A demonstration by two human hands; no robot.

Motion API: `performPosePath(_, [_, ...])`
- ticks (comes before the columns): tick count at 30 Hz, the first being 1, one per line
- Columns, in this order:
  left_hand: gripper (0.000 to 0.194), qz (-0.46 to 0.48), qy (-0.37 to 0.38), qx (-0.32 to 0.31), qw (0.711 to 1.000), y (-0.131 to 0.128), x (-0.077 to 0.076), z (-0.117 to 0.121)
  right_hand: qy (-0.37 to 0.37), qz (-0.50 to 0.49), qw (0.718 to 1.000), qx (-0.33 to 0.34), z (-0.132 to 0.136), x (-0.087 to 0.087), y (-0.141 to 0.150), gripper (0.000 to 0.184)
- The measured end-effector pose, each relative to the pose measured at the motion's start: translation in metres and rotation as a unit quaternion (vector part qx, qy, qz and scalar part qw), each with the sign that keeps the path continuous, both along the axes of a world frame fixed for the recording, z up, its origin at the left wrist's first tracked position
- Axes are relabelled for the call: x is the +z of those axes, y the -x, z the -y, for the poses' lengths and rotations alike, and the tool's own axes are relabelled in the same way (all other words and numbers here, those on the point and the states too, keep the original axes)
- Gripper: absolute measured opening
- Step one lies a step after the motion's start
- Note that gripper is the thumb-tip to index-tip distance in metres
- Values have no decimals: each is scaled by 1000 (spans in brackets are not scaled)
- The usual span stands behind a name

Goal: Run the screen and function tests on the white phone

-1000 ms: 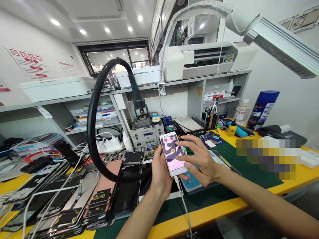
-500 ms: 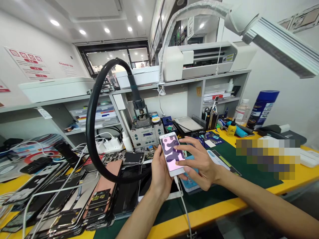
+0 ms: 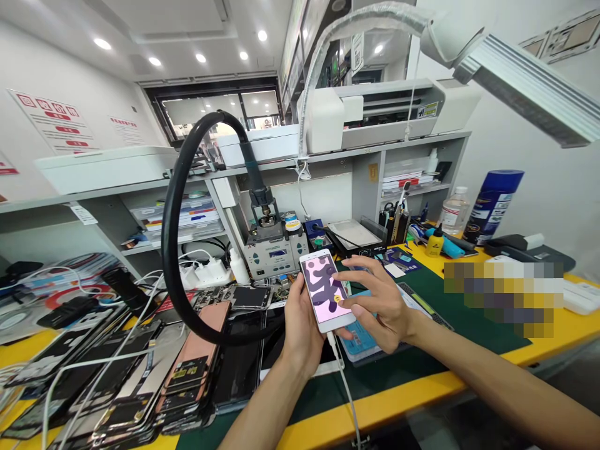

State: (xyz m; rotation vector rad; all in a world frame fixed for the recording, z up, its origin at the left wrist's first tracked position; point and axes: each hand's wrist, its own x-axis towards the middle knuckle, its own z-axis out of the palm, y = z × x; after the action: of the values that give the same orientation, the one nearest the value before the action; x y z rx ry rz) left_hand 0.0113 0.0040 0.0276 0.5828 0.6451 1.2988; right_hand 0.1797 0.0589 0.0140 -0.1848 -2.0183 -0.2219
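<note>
A white smartphone (image 3: 323, 290) is lit, with a pink screen and dark purple shapes on it. Wrapped round its left edge and back, my left hand (image 3: 300, 319) holds it tilted toward me. My right hand (image 3: 379, 303) is at the phone's right side, fingers spread, with fingertips over or on the screen; exact contact is hard to tell. A white charging cable (image 3: 344, 381) runs from the phone's bottom end down over the table edge. Under the right hand lies a light blue packet (image 3: 359, 340), partly hidden.
Stacked phone parts and screens (image 3: 187, 375) crowd the left. A thick black hose (image 3: 171, 231) loops up beside the rework station (image 3: 276, 253). A green mat (image 3: 482, 325) covers the yellow table (image 3: 398, 390). A yellow bottle (image 3: 435, 242) and blue spray can (image 3: 494, 206) stand right. A lamp (image 3: 529, 81) hangs above.
My right hand's fingers have shifted slightly over the screen, toward its right edge. The dark shapes on the display look a little different, with a small yellow spot now visible. My left hand keeps its hold.
</note>
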Motion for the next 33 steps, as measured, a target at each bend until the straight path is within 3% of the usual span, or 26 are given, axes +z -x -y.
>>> performPosePath(16, [56,-4,-2,-1,1000,0,-1,0,-4,-12,1000,-9,-1,0,0,22])
performPosePath(33, [54,18,18,31,999,-2,-3,-2,34,77,996,12,8,-6,9,32])
